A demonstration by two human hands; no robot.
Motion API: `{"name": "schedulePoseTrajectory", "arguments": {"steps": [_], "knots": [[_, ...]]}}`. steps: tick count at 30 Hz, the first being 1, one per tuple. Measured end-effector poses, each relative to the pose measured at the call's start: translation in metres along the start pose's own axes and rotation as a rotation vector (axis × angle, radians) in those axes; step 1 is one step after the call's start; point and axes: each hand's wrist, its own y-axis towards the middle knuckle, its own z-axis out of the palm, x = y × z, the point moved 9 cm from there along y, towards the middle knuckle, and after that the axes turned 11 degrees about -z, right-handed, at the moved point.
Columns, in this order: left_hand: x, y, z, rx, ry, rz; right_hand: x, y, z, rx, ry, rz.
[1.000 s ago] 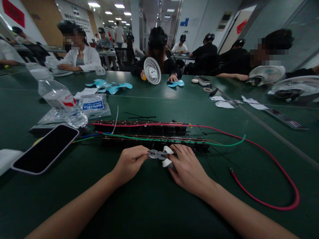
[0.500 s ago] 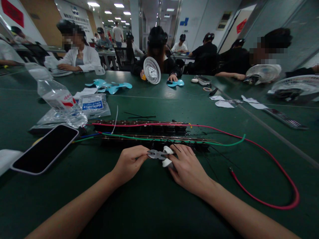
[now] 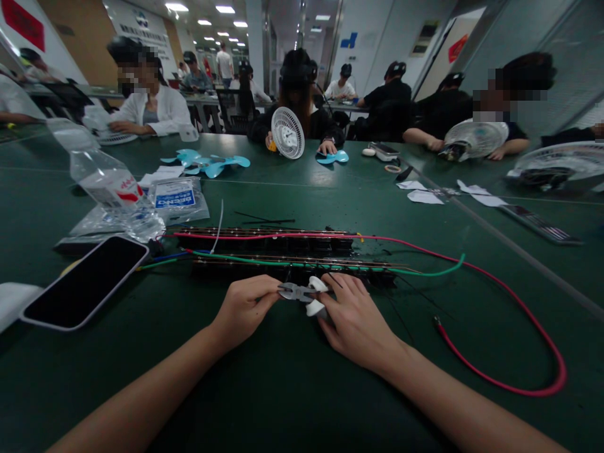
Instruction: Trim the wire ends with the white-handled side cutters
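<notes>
Diagonal cutters [image 3: 295, 292] with white handle grips are in my right hand [image 3: 358, 318], its fingers bent around them. The jaws point left, to the pinched fingertips of my left hand [image 3: 245, 309]. What those fingertips hold, if anything, is hidden. Just beyond both hands lies the nearer black strip [image 3: 226, 268], with a green wire [image 3: 330, 267] running along it. A farther black strip [image 3: 311, 244] lies parallel, with a red cable [image 3: 396, 241] passing over it and curving round to the right. A white cable tie [image 3: 218, 228] sticks up at the left.
On the left are a phone [image 3: 87, 283], a clear bottle [image 3: 111, 182] and a plastic bag [image 3: 182, 200]. Black cable ties [image 3: 268, 221] lie behind the strips. Blue fan blades [image 3: 214, 165] and a co-worker holding a white fan guard [image 3: 287, 133] are across the green table [image 3: 292, 390].
My hands and the cutters stay almost in place, with only a very slight shift. At the far right, a co-worker's fan guard has moved left.
</notes>
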Motion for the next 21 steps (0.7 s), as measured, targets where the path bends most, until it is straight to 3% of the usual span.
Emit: {"name": "schedulePoseTrajectory", "arguments": {"steps": [21], "knots": [[-0.0023, 0.0003, -0.0004, 0.003, -0.004, 0.011, -0.0003, 0.0006, 0.0002, -0.012, 0.005, -0.012]]}}
